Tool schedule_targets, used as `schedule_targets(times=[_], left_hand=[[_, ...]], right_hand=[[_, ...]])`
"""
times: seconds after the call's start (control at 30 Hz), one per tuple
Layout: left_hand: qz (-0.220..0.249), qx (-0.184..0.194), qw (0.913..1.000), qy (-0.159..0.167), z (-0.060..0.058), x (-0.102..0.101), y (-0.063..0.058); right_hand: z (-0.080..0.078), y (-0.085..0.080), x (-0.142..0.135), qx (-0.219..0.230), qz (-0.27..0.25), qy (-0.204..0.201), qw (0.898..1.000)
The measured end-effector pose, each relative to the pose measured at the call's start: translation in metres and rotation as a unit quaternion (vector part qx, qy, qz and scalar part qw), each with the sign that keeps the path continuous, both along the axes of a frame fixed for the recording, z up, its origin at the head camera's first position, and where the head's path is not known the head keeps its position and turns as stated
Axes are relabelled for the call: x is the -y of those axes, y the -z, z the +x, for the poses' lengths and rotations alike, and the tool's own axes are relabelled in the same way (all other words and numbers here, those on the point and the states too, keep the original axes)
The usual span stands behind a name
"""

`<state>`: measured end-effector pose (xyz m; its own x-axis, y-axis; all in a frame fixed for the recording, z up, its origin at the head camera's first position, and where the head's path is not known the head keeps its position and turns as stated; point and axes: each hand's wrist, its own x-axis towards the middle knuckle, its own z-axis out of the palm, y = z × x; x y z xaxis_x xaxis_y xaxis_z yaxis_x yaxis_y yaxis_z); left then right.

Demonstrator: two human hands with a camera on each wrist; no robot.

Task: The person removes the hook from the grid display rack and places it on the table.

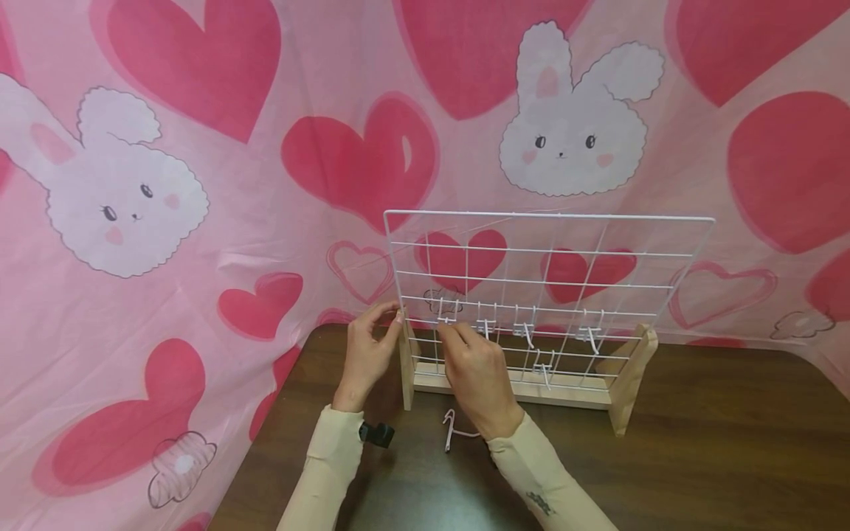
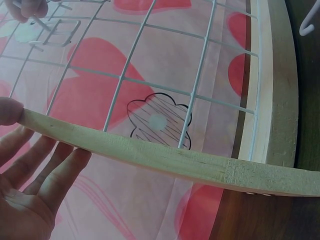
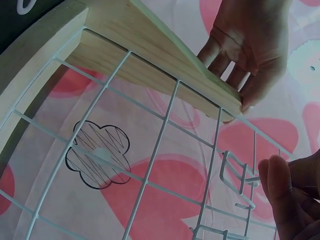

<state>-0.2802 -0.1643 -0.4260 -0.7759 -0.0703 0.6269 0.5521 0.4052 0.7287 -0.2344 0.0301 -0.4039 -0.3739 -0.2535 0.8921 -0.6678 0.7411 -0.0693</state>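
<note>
A white wire grid rack (image 1: 551,216) stands in a wooden base on the table. My left hand (image 1: 367,358) holds the top of its left wooden side panel (image 2: 150,156), thumb on one side and fingers on the other. My right hand (image 1: 479,380) pinches the prong of a white wire hook (image 3: 239,177), whose frame lies against the grid's left part. Several more hooks hang to its right, among them one hook (image 1: 591,335) near the right side and a lower hook (image 1: 544,367).
A loose white hook (image 1: 449,434) lies on the dark wooden table (image 1: 744,428) in front of the rack, partly behind the right forearm. The right wooden side panel (image 1: 631,383) stands opposite. A pink curtain (image 1: 319,66) with hearts and rabbits hangs behind and at the left.
</note>
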Motion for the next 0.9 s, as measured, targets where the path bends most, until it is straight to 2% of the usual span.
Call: schedule_targets(times=[0.5,0.9], left_hand=[[0.000,0.013,0.9999,0.000,0.001,0.000,-0.001],[-0.004,0.004,1.0000,0.001,0.000,0.000,-0.001]], right_hand=[[0.000,-0.004,-0.001,-0.011,-0.006,-0.010,1.000],[0.007,-0.012,-0.006,-0.028,-0.032,-0.036,0.998]])
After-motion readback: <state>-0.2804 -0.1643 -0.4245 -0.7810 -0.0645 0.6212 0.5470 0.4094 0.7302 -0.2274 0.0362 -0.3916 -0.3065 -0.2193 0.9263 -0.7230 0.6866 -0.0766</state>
